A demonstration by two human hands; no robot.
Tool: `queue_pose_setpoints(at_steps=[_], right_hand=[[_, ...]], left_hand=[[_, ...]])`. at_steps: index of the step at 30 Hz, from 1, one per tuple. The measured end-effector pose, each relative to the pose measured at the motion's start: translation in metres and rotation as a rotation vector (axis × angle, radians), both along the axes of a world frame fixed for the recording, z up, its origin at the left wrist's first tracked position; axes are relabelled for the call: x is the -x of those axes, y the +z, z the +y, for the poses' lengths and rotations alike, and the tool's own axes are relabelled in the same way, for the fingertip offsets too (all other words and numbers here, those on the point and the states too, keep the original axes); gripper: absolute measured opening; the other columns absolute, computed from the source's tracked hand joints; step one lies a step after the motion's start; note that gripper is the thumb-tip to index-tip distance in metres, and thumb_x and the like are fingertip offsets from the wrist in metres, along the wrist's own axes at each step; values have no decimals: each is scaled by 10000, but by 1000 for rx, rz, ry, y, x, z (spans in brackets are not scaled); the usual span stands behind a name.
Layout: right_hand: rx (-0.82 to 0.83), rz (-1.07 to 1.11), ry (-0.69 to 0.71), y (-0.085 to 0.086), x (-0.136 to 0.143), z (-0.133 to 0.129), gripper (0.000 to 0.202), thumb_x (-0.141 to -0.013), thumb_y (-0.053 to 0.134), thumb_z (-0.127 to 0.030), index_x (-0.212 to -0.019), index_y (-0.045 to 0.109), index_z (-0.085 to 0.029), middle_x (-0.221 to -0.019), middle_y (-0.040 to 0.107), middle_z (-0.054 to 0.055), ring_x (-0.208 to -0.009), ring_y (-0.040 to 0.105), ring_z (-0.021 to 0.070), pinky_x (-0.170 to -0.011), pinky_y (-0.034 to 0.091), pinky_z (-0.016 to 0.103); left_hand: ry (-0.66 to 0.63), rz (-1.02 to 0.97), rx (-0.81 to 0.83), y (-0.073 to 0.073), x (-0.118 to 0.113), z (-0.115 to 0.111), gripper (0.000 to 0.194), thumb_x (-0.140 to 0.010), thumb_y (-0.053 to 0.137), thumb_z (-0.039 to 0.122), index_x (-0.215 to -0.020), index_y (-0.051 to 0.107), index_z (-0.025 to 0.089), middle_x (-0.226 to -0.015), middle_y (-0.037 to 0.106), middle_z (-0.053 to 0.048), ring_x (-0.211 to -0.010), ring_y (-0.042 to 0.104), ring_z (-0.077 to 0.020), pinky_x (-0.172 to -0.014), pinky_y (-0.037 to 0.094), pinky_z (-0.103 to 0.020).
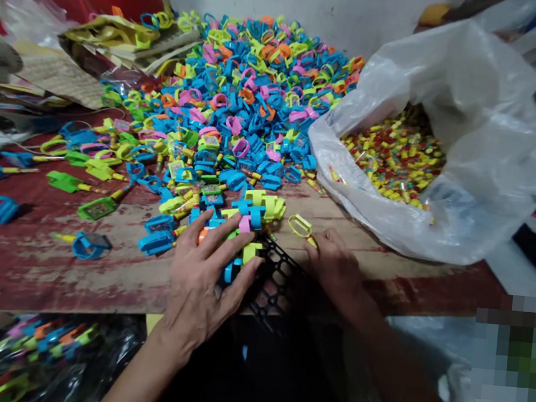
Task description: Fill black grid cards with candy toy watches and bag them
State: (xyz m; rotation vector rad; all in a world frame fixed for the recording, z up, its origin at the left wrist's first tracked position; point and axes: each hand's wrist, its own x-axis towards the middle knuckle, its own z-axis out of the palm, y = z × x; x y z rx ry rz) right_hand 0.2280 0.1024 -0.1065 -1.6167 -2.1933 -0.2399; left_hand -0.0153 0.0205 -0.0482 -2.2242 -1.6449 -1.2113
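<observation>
Worn wooden bench (115, 284) with the red paint rubbed off in streaks, pale wall (332, 6) behind, and a huge heap of coloured plastic pieces (257, 112) filling the upper middle of the frame. What matters most is right of center: a yellow-green ring (299, 226) with a little yellow stem (311, 241) sits just up and left of the right hand (335, 263), which is pinching the stem between thumb and fingers. Its long axis slants from those fingertips toward the upper left, loop end farthest out, so the right hand is clearly the nearer one. Left hand (208, 264) is lower center, palm down, fingers spread over a row of bright pieces (255, 212); can't tell if it's actually gripping any. Between the two hands there's a black mesh (283, 271), and that row sits left of the ring with a small gap. Looks-wise the ring's a thin, open oval loop, kinda shiny, with wood showing through the middle. Big white bag (494, 127) at upper right holds loads of tiny yellow and red bits (393, 165).
</observation>
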Motion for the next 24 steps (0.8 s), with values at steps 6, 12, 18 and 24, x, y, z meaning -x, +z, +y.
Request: queue_pose_setpoints(at_steps=[6,12,18,24], right_hand=[[95,352,66,15,13,-12,168,-910,520,-289,-798,592,-187,-694,639,39,-629,582,186,-583,397,267],[309,720,250,20,53,-39,153,-864,591,-325,-901,673,-202,-850,738,43,-786,681,204,-720,502,281],[307,729,329,7,67,-34,174,-836,543,-209,-950,674,-212,-855,744,22,-784,693,187,-716,502,256],[171,539,396,5,73,-36,165,-852,472,-167,-889,633,-178,-804,706,56,-743,665,188,-681,465,255]], left_hand=[[-31,90,88,10,0,4,189,-900,584,294,-1064,655,232,-1277,627,-55,-1256,484,-319,-1067,388,-555],[-29,84,55,0,-4,9,156,-909,574,265,-1031,574,167,-1265,625,-101,-1246,480,-303,-1089,371,-531],[-19,88,41,-3,-2,9,180,-919,559,302,-1046,544,175,-1293,609,-97,-1269,440,-316,-1092,357,-555],[-6,74,80,-5,-3,9,189,-913,543,322,-1034,548,177,-1302,609,-90,-1274,433,-335,-1089,341,-585]])
